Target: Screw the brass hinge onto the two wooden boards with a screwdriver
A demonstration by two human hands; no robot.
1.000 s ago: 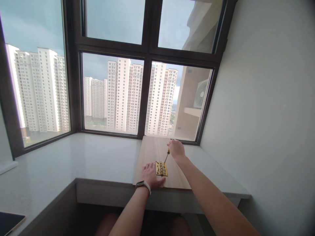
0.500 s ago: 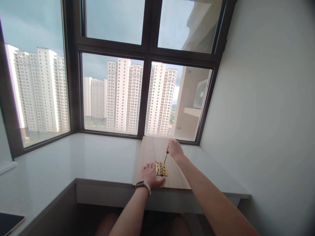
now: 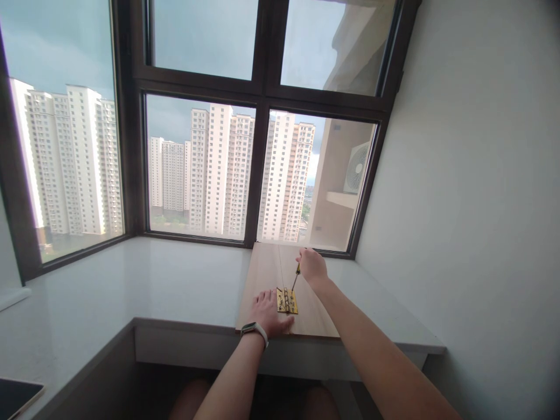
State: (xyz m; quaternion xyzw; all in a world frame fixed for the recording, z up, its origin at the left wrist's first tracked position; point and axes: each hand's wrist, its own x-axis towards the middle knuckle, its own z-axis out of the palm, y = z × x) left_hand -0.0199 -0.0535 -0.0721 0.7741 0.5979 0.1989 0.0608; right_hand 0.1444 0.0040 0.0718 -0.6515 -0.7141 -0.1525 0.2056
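Note:
A gold-coloured hinge [image 3: 287, 301] lies unfolded across the seam of two pale wooden boards [image 3: 265, 265]. Several screws show in its leaves, too small to make out singly. My right hand [image 3: 312, 265] is closed round the yellow-and-black handle of a screwdriver [image 3: 295, 279], whose thin shaft slants down to the top edge of the hinge's right leaf. My left hand [image 3: 269, 314] lies flat on the boards, fingers spread just left of the hinge and thumb below it. A watch with a pale band sits on the left wrist.
The boards rest on a white windowsill counter [image 3: 188, 280] with a front edge towards me. Dark-framed windows [image 3: 196, 169] stand behind it, and a white wall [image 3: 472, 175] rises at the right. A dark flat device [image 3: 17, 396] lies at the lower left.
My right hand has turned slightly on the screwdriver handle and sits a touch lower. The left hand, hinge and boards stay where they were.

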